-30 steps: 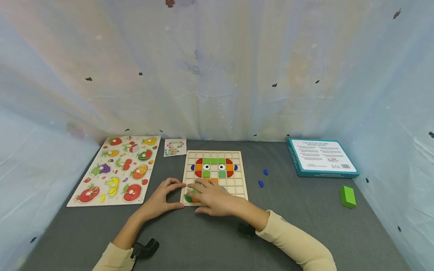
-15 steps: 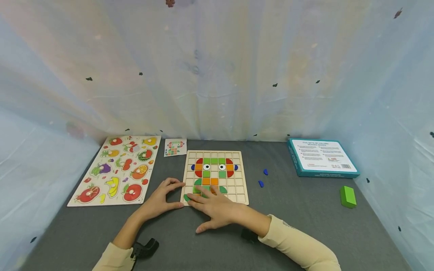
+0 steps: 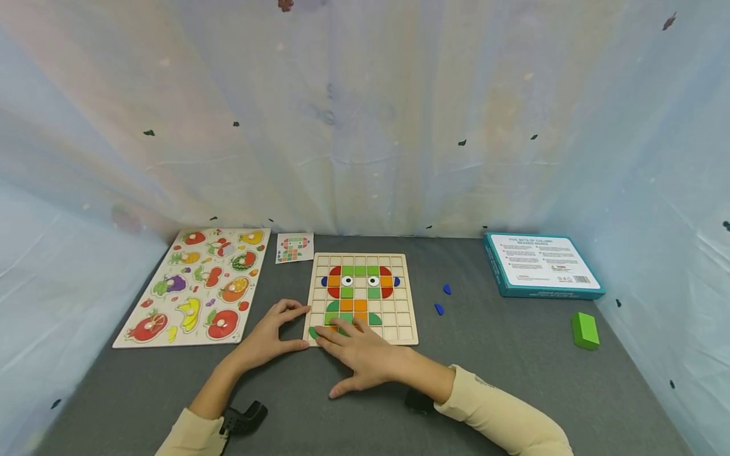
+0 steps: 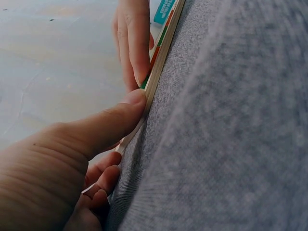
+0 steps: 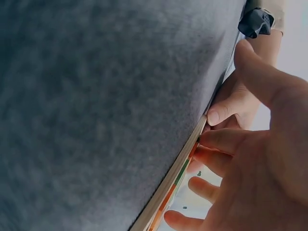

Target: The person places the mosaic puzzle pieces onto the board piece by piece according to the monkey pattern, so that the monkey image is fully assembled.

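Observation:
A square wooden grid board (image 3: pixel 402 321) lies on the grey table, with red, orange, green and blue pieces set in a figure with two eyes. My left hand (image 3: pixel 274 334) holds the board's left side, thumb at the near corner and curled fingers farther along the edge. Spread over the lower left squares, my right hand (image 3: pixel 365 361) rests its fingertips on the pieces there, its thumb held out away from the board. The fingers hide part of the bottom rows. In the right wrist view the left thumb (image 5: pixel 214 116) shows right at the board's corner.
Two small blue pieces (image 3: pixel 439 310) lie right of the board. A pattern card (image 3: pixel 294 248) sits behind it, and a fruit puzzle board (image 3: pixel 196 288) lies at left. At right are a teal box (image 3: pixel 544 266) and a green block (image 3: pixel 585 331).
My right hand has drawn slightly toward me, uncovering more of the green and orange pieces, and its thumb has swung away from the fingers. The left hand stays in place.

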The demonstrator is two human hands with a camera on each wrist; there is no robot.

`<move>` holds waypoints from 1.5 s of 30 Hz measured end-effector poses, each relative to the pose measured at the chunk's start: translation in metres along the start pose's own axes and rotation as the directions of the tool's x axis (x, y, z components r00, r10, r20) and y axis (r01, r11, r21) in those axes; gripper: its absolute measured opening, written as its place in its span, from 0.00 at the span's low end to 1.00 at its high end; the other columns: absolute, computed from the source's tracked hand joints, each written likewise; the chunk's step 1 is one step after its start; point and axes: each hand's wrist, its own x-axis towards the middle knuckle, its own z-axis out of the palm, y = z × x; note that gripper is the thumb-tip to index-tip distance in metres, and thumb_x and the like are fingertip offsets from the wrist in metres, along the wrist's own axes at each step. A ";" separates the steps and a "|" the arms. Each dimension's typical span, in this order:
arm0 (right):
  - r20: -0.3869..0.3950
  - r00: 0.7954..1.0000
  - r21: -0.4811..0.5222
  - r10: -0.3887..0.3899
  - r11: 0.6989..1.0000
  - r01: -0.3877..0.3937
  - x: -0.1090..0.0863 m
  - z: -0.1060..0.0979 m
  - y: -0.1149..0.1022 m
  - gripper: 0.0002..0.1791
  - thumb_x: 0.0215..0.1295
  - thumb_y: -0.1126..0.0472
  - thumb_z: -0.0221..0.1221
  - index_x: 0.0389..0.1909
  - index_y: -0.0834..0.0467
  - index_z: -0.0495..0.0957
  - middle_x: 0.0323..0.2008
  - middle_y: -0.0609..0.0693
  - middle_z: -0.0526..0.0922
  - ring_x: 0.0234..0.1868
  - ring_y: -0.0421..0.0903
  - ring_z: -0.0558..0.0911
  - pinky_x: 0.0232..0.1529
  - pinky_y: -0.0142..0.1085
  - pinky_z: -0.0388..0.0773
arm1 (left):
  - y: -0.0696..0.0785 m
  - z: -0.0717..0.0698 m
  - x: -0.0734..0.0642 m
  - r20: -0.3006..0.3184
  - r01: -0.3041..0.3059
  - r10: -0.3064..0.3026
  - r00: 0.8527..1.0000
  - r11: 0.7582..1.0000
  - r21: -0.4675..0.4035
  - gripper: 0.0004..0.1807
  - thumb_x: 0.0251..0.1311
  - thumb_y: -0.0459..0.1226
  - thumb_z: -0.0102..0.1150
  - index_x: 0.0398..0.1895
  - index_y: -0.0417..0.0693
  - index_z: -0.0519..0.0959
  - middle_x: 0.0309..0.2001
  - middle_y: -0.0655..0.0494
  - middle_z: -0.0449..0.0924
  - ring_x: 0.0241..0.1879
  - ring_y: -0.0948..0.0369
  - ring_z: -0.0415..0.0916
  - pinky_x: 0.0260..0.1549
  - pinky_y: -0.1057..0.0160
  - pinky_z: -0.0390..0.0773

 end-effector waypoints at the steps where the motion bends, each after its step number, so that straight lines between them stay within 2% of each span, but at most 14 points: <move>1: -0.001 1.000 -0.003 0.001 1.000 -0.001 0.000 0.000 0.000 0.53 0.61 0.25 0.53 0.79 0.52 0.54 0.79 0.46 0.46 0.78 0.52 0.45 0.71 0.57 0.52 | 0.000 0.000 0.000 0.000 0.000 0.000 1.000 1.000 0.000 0.39 0.55 0.48 0.74 0.68 0.45 0.73 0.59 0.52 0.68 0.58 0.52 0.66 0.55 0.41 0.68; 9: -0.015 0.999 0.053 0.033 0.998 -0.032 -0.004 -0.006 0.003 0.47 0.67 0.30 0.51 0.78 0.53 0.56 0.79 0.51 0.48 0.78 0.54 0.44 0.70 0.59 0.52 | 0.000 0.000 0.000 -0.002 0.001 -0.001 1.000 1.000 -0.001 0.38 0.55 0.48 0.73 0.68 0.45 0.73 0.59 0.52 0.69 0.58 0.52 0.66 0.55 0.41 0.68; 12: -0.069 0.994 0.113 0.089 0.990 -0.081 -0.012 -0.011 0.013 0.43 0.69 0.34 0.54 0.77 0.53 0.60 0.78 0.56 0.50 0.78 0.58 0.46 0.70 0.60 0.51 | 0.000 0.000 -0.001 -0.005 0.008 -0.008 1.000 1.000 0.006 0.38 0.54 0.49 0.74 0.68 0.45 0.74 0.59 0.52 0.69 0.58 0.53 0.66 0.56 0.41 0.68; 15: -0.171 0.971 0.175 0.166 0.975 -0.136 -0.026 -0.014 0.030 0.34 0.69 0.42 0.60 0.69 0.55 0.71 0.74 0.60 0.59 0.75 0.61 0.54 0.68 0.62 0.54 | 0.001 -0.001 -0.001 0.000 0.026 -0.026 1.000 1.000 -0.001 0.39 0.53 0.50 0.74 0.68 0.46 0.74 0.59 0.53 0.69 0.59 0.53 0.65 0.57 0.41 0.67; 18: -0.304 0.915 0.224 0.266 0.953 -0.202 -0.043 -0.012 0.052 0.21 0.65 0.54 0.67 0.55 0.58 0.81 0.59 0.59 0.74 0.62 0.59 0.70 0.58 0.57 0.66 | 0.002 -0.001 -0.001 0.009 0.038 -0.038 0.999 0.999 -0.008 0.40 0.52 0.50 0.75 0.68 0.47 0.74 0.59 0.54 0.68 0.59 0.54 0.64 0.57 0.42 0.67; 21: -0.387 0.831 0.277 0.399 0.910 -0.308 -0.062 -0.008 0.075 0.12 0.58 0.65 0.71 0.43 0.60 0.85 0.42 0.55 0.80 0.43 0.53 0.77 0.43 0.48 0.73 | 0.003 -0.002 -0.001 0.014 0.038 -0.038 0.999 0.999 -0.015 0.40 0.52 0.50 0.75 0.68 0.46 0.73 0.59 0.54 0.68 0.59 0.55 0.64 0.57 0.43 0.67; 24: -0.354 0.761 0.332 0.544 0.834 -0.441 -0.081 -0.003 0.095 0.11 0.56 0.68 0.71 0.40 0.62 0.85 0.36 0.54 0.79 0.33 0.49 0.77 0.34 0.43 0.74 | 0.003 -0.003 -0.001 0.016 0.037 -0.037 0.999 0.999 -0.011 0.41 0.52 0.50 0.75 0.68 0.46 0.73 0.59 0.54 0.68 0.59 0.55 0.64 0.57 0.43 0.67; 26: -0.299 0.728 0.365 0.617 0.779 -0.510 -0.092 0.000 0.105 0.11 0.57 0.68 0.71 0.41 0.63 0.84 0.35 0.54 0.78 0.31 0.48 0.77 0.32 0.43 0.75 | 0.003 -0.003 -0.001 0.016 0.042 -0.042 0.999 0.999 -0.006 0.41 0.52 0.51 0.74 0.68 0.47 0.73 0.59 0.54 0.68 0.59 0.55 0.64 0.57 0.43 0.67; 27: -0.270 0.722 0.380 0.637 0.759 -0.528 -0.097 0.002 0.110 0.11 0.57 0.68 0.70 0.41 0.64 0.83 0.35 0.55 0.77 0.31 0.48 0.76 0.32 0.43 0.75 | 0.003 -0.003 -0.001 0.016 0.042 -0.042 0.999 0.999 -0.005 0.41 0.52 0.51 0.74 0.68 0.47 0.73 0.59 0.54 0.68 0.59 0.55 0.64 0.57 0.43 0.67; 30: -0.215 0.729 0.440 0.650 0.731 -0.521 -0.107 0.005 0.121 0.10 0.58 0.71 0.69 0.40 0.65 0.81 0.34 0.55 0.76 0.32 0.49 0.75 0.33 0.45 0.74 | 0.003 -0.003 -0.001 0.013 0.048 -0.048 0.999 0.999 -0.003 0.40 0.52 0.51 0.74 0.68 0.47 0.73 0.60 0.54 0.68 0.59 0.55 0.64 0.57 0.43 0.67; 34: -0.207 0.773 0.506 0.600 0.742 -0.440 -0.113 0.006 0.125 0.07 0.57 0.76 0.66 0.33 0.64 0.80 0.29 0.53 0.75 0.30 0.48 0.73 0.34 0.44 0.73 | 0.003 -0.002 -0.001 0.008 0.051 -0.051 0.999 0.999 -0.003 0.40 0.52 0.50 0.75 0.68 0.47 0.73 0.60 0.54 0.68 0.59 0.55 0.64 0.57 0.43 0.67; 37: -0.234 0.790 0.517 0.566 0.761 -0.392 -0.112 0.003 0.124 0.08 0.56 0.78 0.65 0.30 0.64 0.79 0.25 0.50 0.74 0.26 0.45 0.72 0.30 0.41 0.73 | 0.003 -0.002 -0.001 0.004 0.046 -0.047 0.999 0.999 0.002 0.40 0.52 0.49 0.75 0.68 0.47 0.74 0.59 0.54 0.68 0.59 0.54 0.64 0.57 0.43 0.67; 40: -0.250 0.786 0.509 0.565 0.768 -0.390 -0.112 0.002 0.121 0.07 0.55 0.79 0.64 0.31 0.66 0.78 0.23 0.49 0.73 0.23 0.43 0.72 0.29 0.40 0.73 | 0.004 -0.002 -0.001 0.008 0.044 -0.044 0.999 0.999 0.005 0.40 0.52 0.50 0.75 0.68 0.46 0.73 0.59 0.54 0.68 0.59 0.54 0.64 0.57 0.43 0.67; 45: -0.222 0.760 0.493 0.610 0.743 -0.452 -0.110 0.004 0.118 0.07 0.56 0.78 0.64 0.31 0.66 0.79 0.24 0.50 0.73 0.25 0.45 0.72 0.31 0.43 0.73 | 0.004 -0.002 -0.001 0.010 0.046 -0.046 0.999 0.999 -0.004 0.40 0.52 0.49 0.75 0.68 0.46 0.73 0.59 0.53 0.68 0.59 0.54 0.64 0.57 0.43 0.67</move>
